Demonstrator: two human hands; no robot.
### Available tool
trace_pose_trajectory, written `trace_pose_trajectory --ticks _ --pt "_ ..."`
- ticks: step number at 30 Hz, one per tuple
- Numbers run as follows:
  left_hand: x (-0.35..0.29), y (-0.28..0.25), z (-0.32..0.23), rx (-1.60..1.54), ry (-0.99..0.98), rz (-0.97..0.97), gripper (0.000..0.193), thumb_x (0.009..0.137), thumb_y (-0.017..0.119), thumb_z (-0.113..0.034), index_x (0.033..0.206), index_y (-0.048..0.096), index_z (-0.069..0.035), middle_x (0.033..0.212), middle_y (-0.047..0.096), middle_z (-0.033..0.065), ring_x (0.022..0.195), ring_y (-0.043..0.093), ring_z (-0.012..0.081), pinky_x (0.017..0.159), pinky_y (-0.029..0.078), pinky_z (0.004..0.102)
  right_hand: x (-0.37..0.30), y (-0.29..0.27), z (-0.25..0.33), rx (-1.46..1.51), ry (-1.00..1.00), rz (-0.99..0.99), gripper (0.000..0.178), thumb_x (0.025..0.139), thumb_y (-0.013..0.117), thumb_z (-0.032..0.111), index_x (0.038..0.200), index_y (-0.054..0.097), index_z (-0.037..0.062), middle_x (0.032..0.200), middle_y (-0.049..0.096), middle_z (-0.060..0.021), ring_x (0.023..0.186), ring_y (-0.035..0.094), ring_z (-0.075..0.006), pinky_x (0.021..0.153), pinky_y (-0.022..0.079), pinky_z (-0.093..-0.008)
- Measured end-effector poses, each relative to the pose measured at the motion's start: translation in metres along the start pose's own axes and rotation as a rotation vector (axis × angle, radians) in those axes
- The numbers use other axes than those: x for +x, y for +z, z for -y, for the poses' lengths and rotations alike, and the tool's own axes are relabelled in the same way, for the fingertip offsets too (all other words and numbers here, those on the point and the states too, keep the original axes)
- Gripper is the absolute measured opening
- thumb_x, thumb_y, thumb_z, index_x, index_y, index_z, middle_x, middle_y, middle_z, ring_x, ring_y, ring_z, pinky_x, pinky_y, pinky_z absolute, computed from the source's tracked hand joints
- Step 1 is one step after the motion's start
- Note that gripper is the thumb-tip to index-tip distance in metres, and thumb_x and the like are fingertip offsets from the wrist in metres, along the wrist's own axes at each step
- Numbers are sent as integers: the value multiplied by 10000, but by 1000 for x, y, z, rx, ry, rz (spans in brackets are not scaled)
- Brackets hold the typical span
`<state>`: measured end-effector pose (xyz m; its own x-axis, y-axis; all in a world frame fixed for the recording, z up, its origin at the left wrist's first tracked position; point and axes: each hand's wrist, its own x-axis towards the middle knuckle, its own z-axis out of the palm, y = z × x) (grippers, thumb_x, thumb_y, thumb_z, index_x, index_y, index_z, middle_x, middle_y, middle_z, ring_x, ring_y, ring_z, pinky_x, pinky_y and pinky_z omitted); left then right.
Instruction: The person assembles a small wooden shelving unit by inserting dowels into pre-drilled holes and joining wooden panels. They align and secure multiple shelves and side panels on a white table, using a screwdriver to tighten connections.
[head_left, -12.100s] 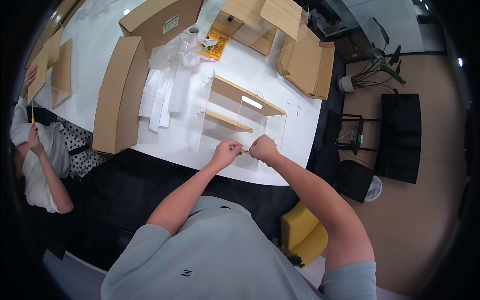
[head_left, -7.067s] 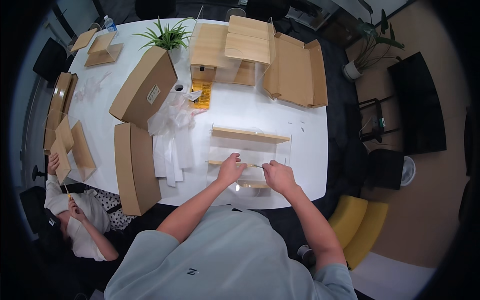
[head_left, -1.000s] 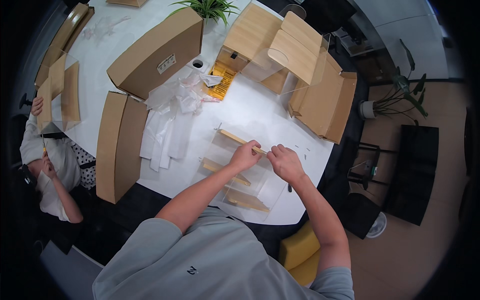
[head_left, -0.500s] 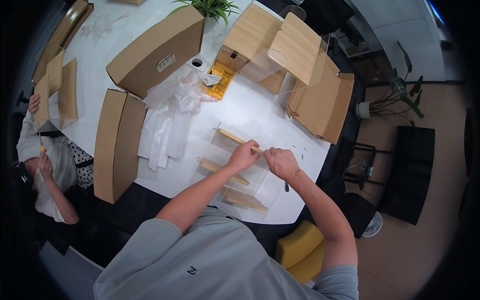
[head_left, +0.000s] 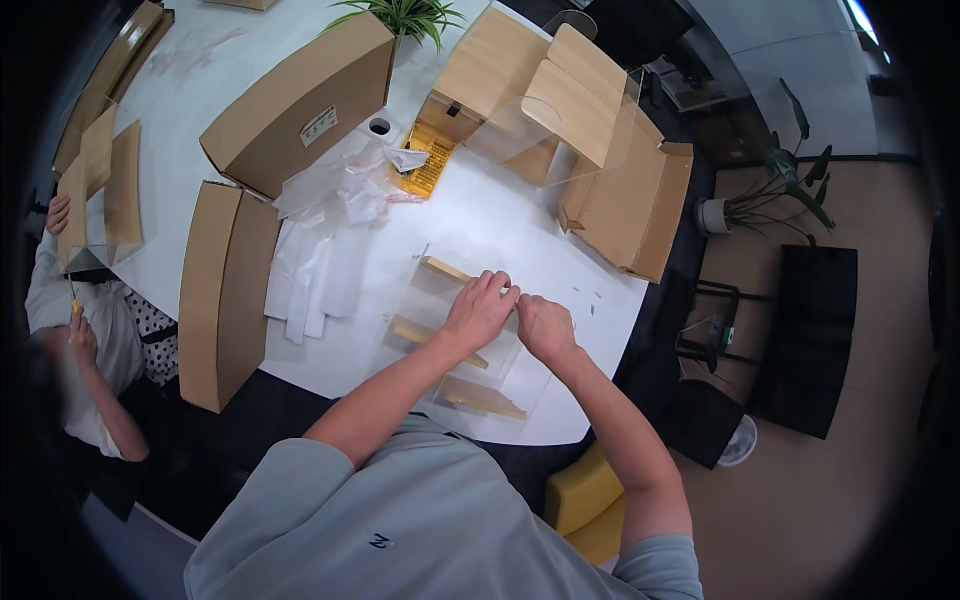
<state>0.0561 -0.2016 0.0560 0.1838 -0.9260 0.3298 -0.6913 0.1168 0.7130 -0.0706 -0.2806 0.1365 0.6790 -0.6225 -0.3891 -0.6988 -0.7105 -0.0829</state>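
A small shelf unit of clear panels and light wooden boards lies on the white table in front of me. My left hand (head_left: pixel 482 312) is closed at the right end of its farthest wooden board (head_left: pixel 446 269), covering that end. Right beside it, my right hand (head_left: pixel 546 328) is curled into a fist, its fingertips almost touching the left ones. What the right fingers hold is hidden. Nearer to me are a middle board (head_left: pixel 412 334), partly under my left forearm, and a near board (head_left: pixel 482 397). Small screws (head_left: pixel 597 296) lie to the right.
Cardboard boxes (head_left: pixel 228 290) stand at the left, beside plastic wrapping (head_left: pixel 335 200). A yellow tool case (head_left: pixel 428 160) lies beyond, near a wood-and-clear-panel unit (head_left: pixel 490 70) and an open carton (head_left: pixel 630 205). At far left another person (head_left: pixel 95 340) holds a yellow-handled screwdriver (head_left: pixel 75 300).
My left hand has shifted over the board's end, and my right hand has turned into a tighter fist. A dark handle-like end below the right hand is out of sight. The view has shifted slightly.
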Motion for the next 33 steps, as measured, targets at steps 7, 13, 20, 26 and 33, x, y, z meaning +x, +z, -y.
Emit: trace_pose_trajectory --ticks 7,13,20,26,33 --pt "-4 18 1 -322 -152 133 168 826 702 -29 978 640 -64 995 623 107 878 645 337 735 553 435 -4 6 2 -57 50 33 168 967 491 148 977 582 7 830 710 -217 723 704 -409 659 572 -506" --pt "-1 34 9 -389 -149 99 93 831 686 -17 912 647 -42 898 648 115 830 661 344 708 551 440 -2 -4 12 -9 123 48 143 962 476 146 990 467 6 823 699 -243 716 704 -413 635 570 -518" --pt "0 36 12 -392 -95 43 49 829 722 -43 846 676 -39 871 667 102 775 671 332 679 555 426 -18 -22 -3 -81 -73 -30 178 960 568 203 1037 538 46 921 641 -145 788 688 -339 643 568 -456" --pt "-1 36 14 -372 -92 43 52 831 739 -57 840 692 -39 876 673 106 776 677 328 689 562 424 -14 -64 -27 -388 -549 -156 264 870 626 135 1127 600 86 900 581 -50 824 632 -219 651 541 -348" --pt "1 40 17 -343 -68 80 58 837 737 -71 837 689 -37 877 675 100 798 674 327 701 562 424 9 -64 -44 -551 -906 -51 174 855 649 130 1022 646 82 923 595 -22 840 633 -182 583 521 -326"
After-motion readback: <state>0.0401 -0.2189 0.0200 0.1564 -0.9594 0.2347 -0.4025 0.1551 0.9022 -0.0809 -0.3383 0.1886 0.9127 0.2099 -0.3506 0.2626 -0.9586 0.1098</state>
